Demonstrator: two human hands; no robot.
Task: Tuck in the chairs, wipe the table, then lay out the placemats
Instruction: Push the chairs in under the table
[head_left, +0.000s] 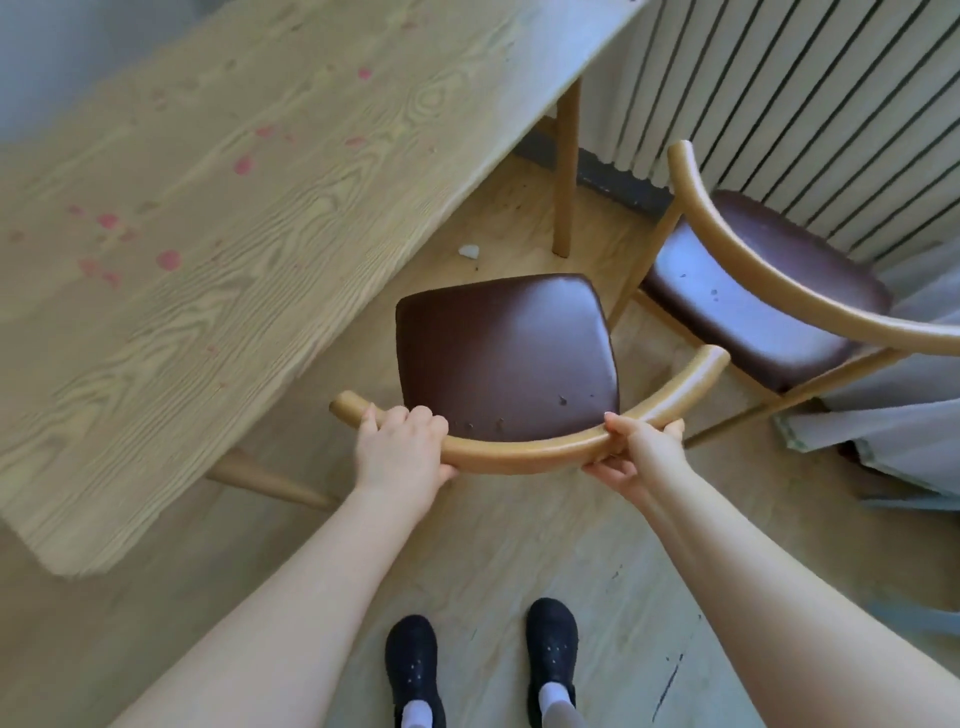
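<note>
A wooden chair (506, 353) with a dark brown padded seat stands just off the long edge of a light wooden table (218, 249), its seat outside the tabletop. My left hand (402, 444) grips the left part of its curved backrest rail. My right hand (636, 447) grips the right part of the same rail. Pink stains dot the tabletop. A second, matching chair (769, 296) stands to the right, angled away from the table.
A ribbed white radiator (789, 104) fills the wall at the upper right. A pale curtain (893, 415) hangs down to the floor at the right. A small white scrap (469, 251) lies on the wooden floor near a table leg (564, 176). My black shoes (483, 665) are below.
</note>
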